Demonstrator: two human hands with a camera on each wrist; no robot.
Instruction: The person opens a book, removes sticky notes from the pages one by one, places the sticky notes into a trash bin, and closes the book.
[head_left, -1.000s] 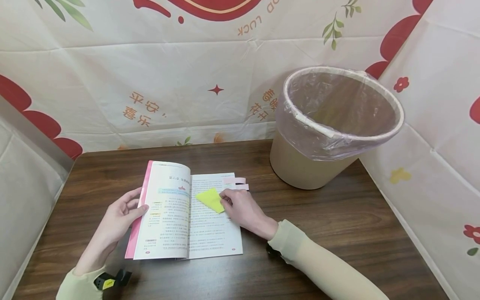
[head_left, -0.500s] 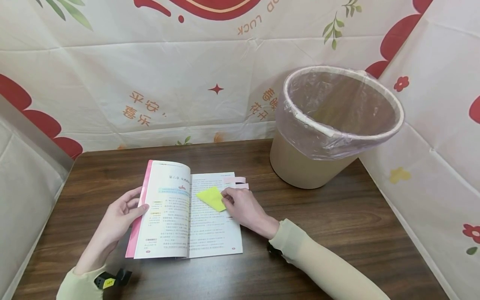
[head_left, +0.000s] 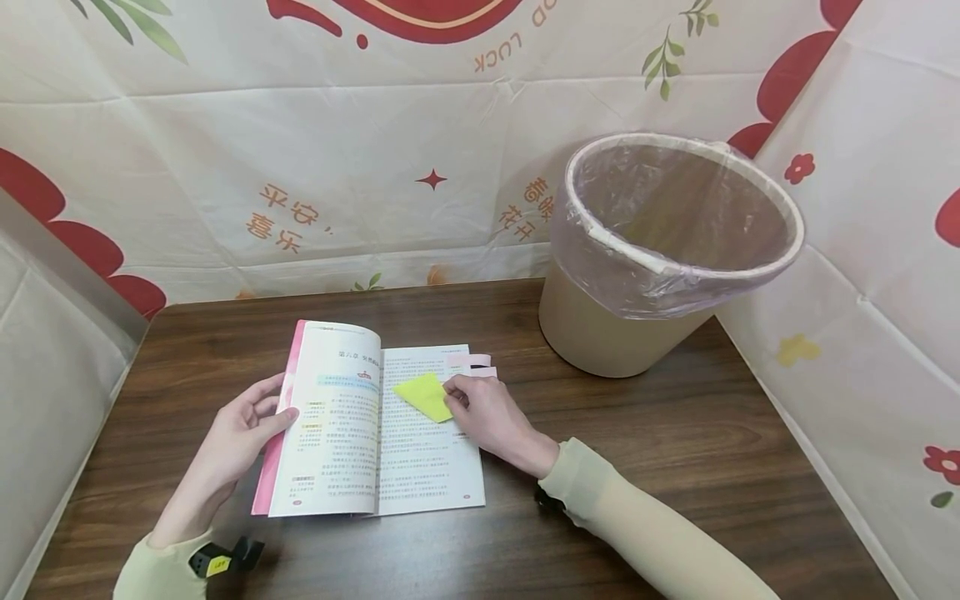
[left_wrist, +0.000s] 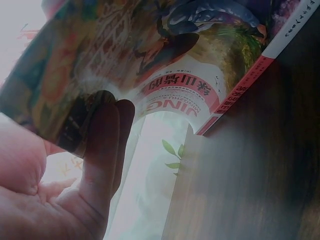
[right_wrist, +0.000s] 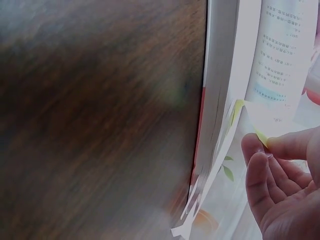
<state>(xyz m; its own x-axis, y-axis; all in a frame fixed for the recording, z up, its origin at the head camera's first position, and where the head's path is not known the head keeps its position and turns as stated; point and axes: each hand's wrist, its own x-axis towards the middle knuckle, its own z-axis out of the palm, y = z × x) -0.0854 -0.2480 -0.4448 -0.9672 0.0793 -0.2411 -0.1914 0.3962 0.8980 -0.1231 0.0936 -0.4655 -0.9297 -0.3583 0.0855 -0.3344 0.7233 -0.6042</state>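
**Peeling a yellow note from an open book page**

Pinching the right-hand edge of the yellow sticky note [head_left: 424, 397], the right hand [head_left: 487, 414] sits at the centre of the head view, thumb and forefinger closed on the paper; the right wrist view confirms it, with a sliver of yellow showing between the fingertips [right_wrist: 256, 145]. The note lies on the upper part of the right-hand page of the book [head_left: 375, 425], which rests open on the table [head_left: 675, 467] at lower centre of the frame. The left hand [head_left: 240, 437] holds the book's left edge, thumb on the page and fingers curled under the raised cover, as the left wrist view shows.

Judgement: the step in hand is lifting the note off the page. The next move appears to call for a steady peel upward while the left hand keeps the book pinned, so the page does not rise with the note. Pink tabs [head_left: 472, 365] protrude from the page edge just above the right hand. A lined bin [head_left: 675, 242] stands at upper right, well apart.

Against the earlier frames, the right hand has shifted slightly up the page and the note's near edge with it; the left hand and book are unchanged.
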